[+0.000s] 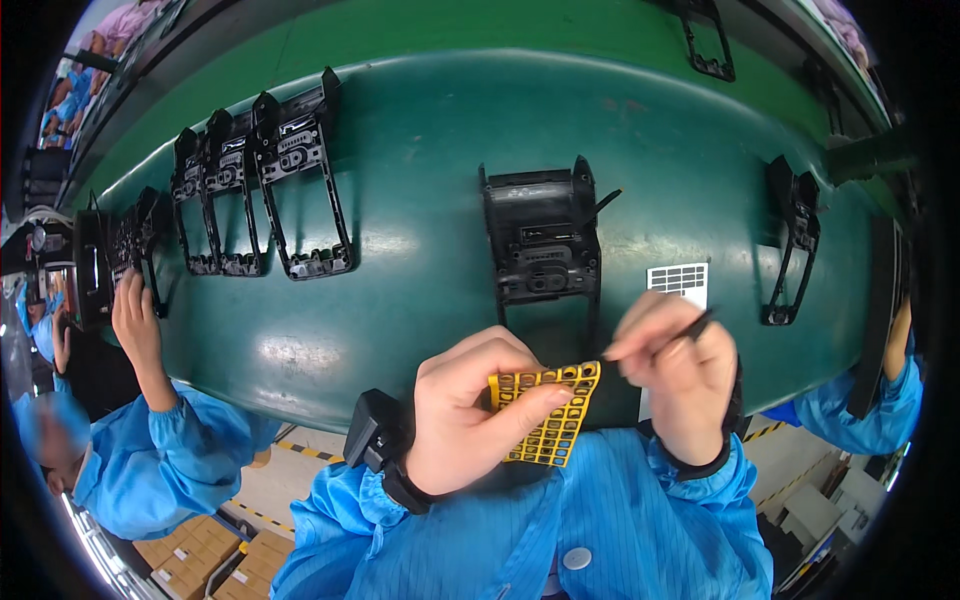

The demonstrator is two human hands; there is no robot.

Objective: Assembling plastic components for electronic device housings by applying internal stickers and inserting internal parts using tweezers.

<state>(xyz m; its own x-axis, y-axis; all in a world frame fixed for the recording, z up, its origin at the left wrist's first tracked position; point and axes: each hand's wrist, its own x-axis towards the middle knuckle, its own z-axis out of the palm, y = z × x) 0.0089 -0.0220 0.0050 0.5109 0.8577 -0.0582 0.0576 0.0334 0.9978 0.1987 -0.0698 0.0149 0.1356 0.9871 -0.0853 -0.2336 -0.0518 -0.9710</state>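
My left hand (478, 405) pinches a yellow sheet of small dark stickers (540, 425) between thumb and fingers, tilted in front of my chest. Close to the sheet's upper right corner is my right hand (680, 365), its fingers closed round a slim dark tool (697, 323). The tool's tip is hard to make out, so I cannot tell whether it touches the sheet. Beyond my hands lies a black plastic housing (545, 240) on the green table (420, 200). A white sheet with dark rectangles (678, 278) lies partly behind my right hand.
Several black plastic frames (300, 190) stand in a row at the far left. Another black frame (793, 245) lies on the right, and one (708, 45) at the far edge. A co-worker's hand (137, 315) reaches in on the left; another person's sleeve (870, 405) shows at right.
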